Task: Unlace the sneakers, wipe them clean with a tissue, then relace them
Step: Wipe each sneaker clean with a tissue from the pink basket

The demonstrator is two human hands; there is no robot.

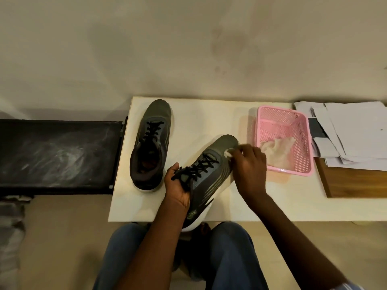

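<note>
Right hand [249, 162] pinching small tissue [228, 153] against toe of tilted sneaker [211, 174] at table centre. Left hand [178, 188] gripping its tongue and laces. Second sneaker [150, 143] at 10 o'clock, laced; pink basket [301, 143] at 2 o'clock.

- Setting: plain indoor room, likely office or home workspace.
- Evidence: white tabletop [209, 122] against bare wall [188, 49]; stacked papers [351, 130]; pink plastic basket [301, 143].

Bare forearms, both hands uncovered: left hand [178, 185], right hand [250, 162]. Blue denim trouser legs [117, 254] at bottom centre. Pale striped sleeve edge [347, 286], lower right corner.
</note>
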